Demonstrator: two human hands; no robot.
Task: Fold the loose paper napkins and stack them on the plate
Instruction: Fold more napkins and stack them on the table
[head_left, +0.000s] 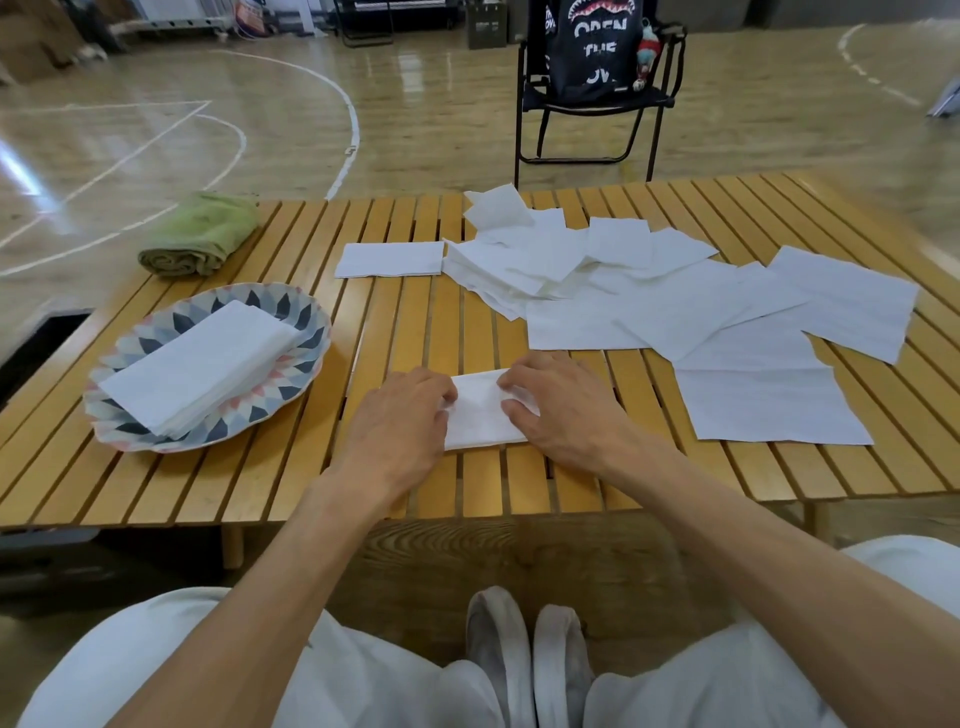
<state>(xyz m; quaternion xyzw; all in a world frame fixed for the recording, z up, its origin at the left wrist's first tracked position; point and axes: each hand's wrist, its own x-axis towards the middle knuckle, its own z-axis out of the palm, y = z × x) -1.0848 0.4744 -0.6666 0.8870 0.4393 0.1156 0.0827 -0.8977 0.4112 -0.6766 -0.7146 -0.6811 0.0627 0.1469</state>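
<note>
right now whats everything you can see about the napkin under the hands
The napkin is a white sheet of thin paper, already folded into a narrow rectangle. It lies flat on the wooden slatted table near the front edge, right of the plate. The left hand covers its left end and the right hand its right end, fingers bent at the upper edge, so only the middle strip shows. Faint creases mark its surface. It lies apart from the loose napkins farther back.

A white paper napkin (480, 415), folded to a narrow rectangle, lies flat at the table's near centre. At nine o'clock from it, a patterned plate (306, 319) bears a stack of folded napkins (200, 364). Loose napkins (727, 322) sprawl overlapping at two o'clock.
</note>
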